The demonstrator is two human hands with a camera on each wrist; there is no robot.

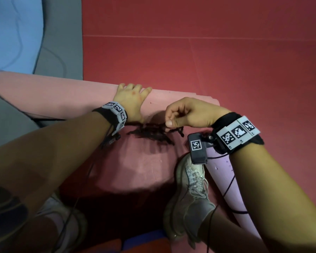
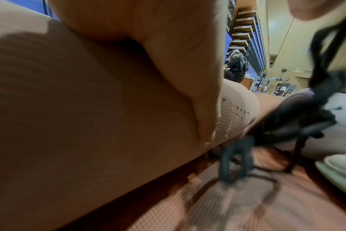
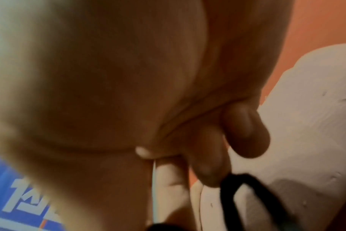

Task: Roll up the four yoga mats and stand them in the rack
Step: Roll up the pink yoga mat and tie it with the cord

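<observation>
A pink mat (image 1: pixel 62 95) lies rolled up across the red floor, from the left edge to the middle. My left hand (image 1: pixel 131 97) rests on top of the roll near its right end, fingers spread over the far side and palm pressing down; the left wrist view shows the palm (image 2: pixel 168 62) against the ribbed roll (image 2: pixel 69 125). My right hand (image 1: pixel 170 121) pinches a tangled black cord (image 1: pixel 153 133) that lies on the floor just in front of the roll. In the right wrist view the fingertips (image 3: pixel 245 132) curl over the cord (image 3: pixel 233 187).
A lilac rolled mat (image 1: pixel 226 179) lies by my right shoe (image 1: pixel 192 194). A blue mat (image 1: pixel 11 33) and a grey mat (image 1: pixel 62 42) lie unrolled at the upper left. A person (image 2: pixel 235 67) stands far off. Red floor (image 1: pixel 226 61) stretches ahead.
</observation>
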